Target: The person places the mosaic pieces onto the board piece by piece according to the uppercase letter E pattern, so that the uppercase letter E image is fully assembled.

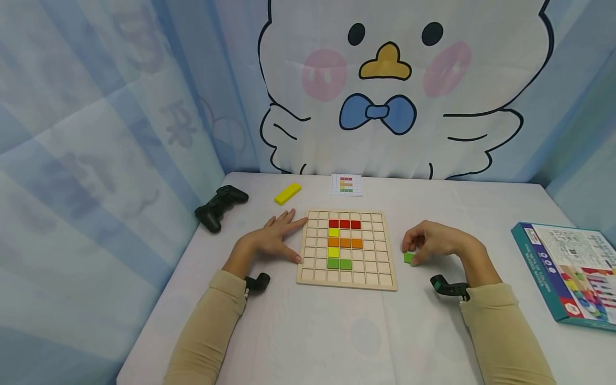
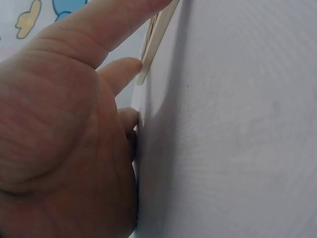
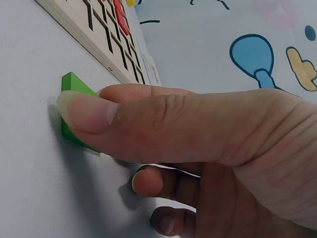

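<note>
A wooden grid board (image 1: 315, 275) lies flat on the table, with red, yellow, orange and green square tiles set in some of its cells. Two green tiles (image 1: 339, 263) sit side by side in the lowest filled row. My left hand (image 1: 274, 238) rests at the board's left edge, fingers spread and straight, thumb and forefinger touching the frame. Right of the board, my right hand (image 1: 435, 240) pinches a green tile (image 3: 74, 111) between thumb and forefinger, low at the tabletop. In the right wrist view the thumb covers much of that tile.
Behind the board lie a small pattern card (image 1: 346, 185) and a yellow stick of tiles (image 1: 287, 193). A black game controller (image 1: 221, 207) is at the table's left edge. On the right lies a teal-edged box (image 1: 570, 272). A printed curtain (image 1: 385, 149) hangs behind the table.
</note>
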Demonstrator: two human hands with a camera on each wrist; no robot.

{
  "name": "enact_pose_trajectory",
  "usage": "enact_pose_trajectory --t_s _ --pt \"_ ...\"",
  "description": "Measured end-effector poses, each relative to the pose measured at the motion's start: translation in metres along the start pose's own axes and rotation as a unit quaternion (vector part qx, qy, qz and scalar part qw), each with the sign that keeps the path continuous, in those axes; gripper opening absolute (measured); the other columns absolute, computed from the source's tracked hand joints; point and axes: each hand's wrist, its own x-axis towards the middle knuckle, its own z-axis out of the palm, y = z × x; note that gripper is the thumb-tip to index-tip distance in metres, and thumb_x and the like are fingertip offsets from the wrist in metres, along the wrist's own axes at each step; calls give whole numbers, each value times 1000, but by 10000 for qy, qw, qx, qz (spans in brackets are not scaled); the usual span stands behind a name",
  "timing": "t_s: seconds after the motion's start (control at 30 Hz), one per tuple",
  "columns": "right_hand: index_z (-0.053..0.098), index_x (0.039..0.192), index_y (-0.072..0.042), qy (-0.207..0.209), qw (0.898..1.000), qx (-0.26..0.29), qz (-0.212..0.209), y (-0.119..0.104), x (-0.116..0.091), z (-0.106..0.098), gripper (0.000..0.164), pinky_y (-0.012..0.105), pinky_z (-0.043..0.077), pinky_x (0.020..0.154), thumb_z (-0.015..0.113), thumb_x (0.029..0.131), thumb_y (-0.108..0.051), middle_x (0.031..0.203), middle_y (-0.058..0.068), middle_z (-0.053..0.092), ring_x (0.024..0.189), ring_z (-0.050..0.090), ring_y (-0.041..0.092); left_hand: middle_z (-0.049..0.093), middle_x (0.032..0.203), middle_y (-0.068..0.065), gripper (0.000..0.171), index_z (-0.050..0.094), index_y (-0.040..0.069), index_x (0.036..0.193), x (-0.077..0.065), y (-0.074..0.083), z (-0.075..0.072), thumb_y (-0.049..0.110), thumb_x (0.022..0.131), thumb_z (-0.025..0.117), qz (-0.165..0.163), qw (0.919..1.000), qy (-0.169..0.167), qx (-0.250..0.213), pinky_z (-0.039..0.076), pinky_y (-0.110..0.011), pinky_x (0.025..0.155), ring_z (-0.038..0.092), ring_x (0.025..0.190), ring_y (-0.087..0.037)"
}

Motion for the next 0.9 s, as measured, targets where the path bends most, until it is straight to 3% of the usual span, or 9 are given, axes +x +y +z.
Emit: enact_pose_trajectory --t_s 0.27,0.57,0.9 --pt "74 94 -8 14 10000 -44 -42 1 4 1 26 24 46 71 90 73 -4 88 4 65 84 56 17 -12 176 -8 115 15 36 168 -1 0 -1 63 78 83 -26 10000 7 -8 -11 -52 130 -14 163 -25" --pt "71 95 -6 444 9986 -22 -268 4 8 2 27 26 51 70 88 75 -1 89 7 68 82 58 19 -11 176 -8 115 16 36 168 0 0 0 63 78 83 -25 10000 18 -40 -11 -52 130 -14 163 -25" --pt "71 98 -4 555 9979 150 -283 5 8 2 14 26 51 66 76 86 2 87 7 66 78 57 18 -11 176 -7 116 16 37 167 0 -2 0 63 77 83 22 10000 8 -89 -12 -51 130 -14 163 -25"
